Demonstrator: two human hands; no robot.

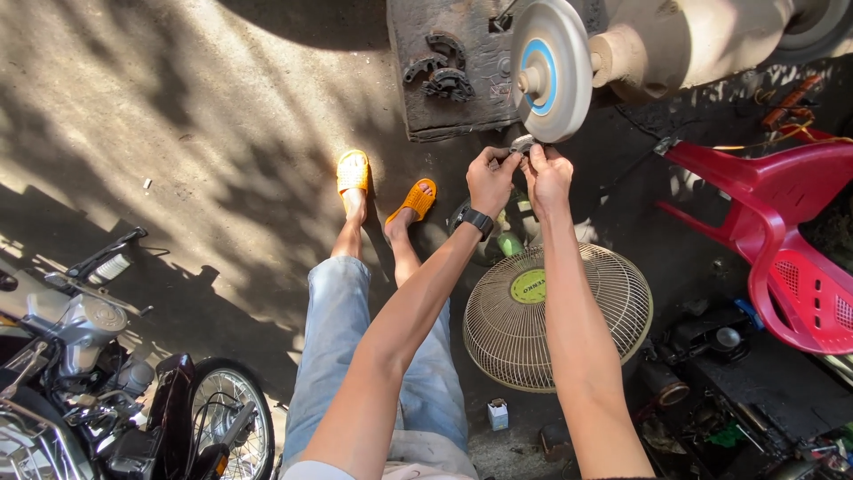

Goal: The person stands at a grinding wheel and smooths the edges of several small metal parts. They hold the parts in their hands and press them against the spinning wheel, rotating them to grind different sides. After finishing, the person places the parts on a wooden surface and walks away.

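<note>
The left hand (pixel 490 178) and the right hand (pixel 548 176) both pinch one small shiny metal piece (pixel 522 142) and press it to the near edge of the big round grey grinding wheel (pixel 553 69) with a blue ring. The step looks like grinding the piece, and the next move likely calls for a firm grip. Near the arms lies a round cream wire fan guard (pixel 558 317). A red plastic chair (pixel 791 240) sits on the right and a motorbike (pixel 107 391) on the left. Orange sandals (pixel 353 171) sit farther left.
</note>
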